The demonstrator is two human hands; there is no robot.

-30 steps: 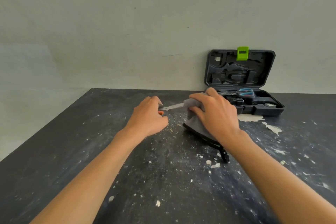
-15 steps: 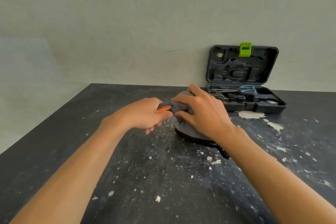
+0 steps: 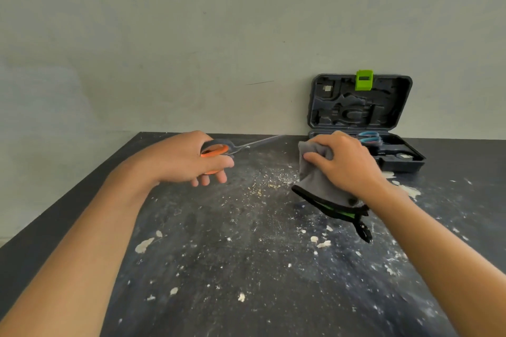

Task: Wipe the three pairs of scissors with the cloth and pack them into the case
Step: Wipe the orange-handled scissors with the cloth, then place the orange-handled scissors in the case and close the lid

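Head camera view, looking forward and down over a dark surface [image 3: 246, 268] speckled with pale flecks and crumbs, with a plain wall behind. Both forearms are cut off by the lower edge of the frame. The left hand [image 3: 189, 159] has its grip closed around the handles of the orange-handled scissors [image 3: 232, 148]; its fingers cover most of the orange loops, so only part of one loop and a grey edge show. The blades are closed, and the long axis runs from the hand up and to the right, the tip pointing toward the far edge of the surface and the case. The right hand [image 3: 345, 164] has its grip bunched on the grey cloth [image 3: 317, 183], held apart from the scissors, with a clear gap between the blade tip and the cloth. The cloth hangs below the hand, showing a black hem with a green strip; a small dark tab dangles from it, too blurred to read. The dark case [image 3: 358, 102] stands open against the wall at the far right, lid upright, with a green latch [image 3: 364, 80] on its top edge. Blue-handled scissors [image 3: 369, 137] lie in its lower half, partly hidden behind the right hand. No writing is legible anywhere.
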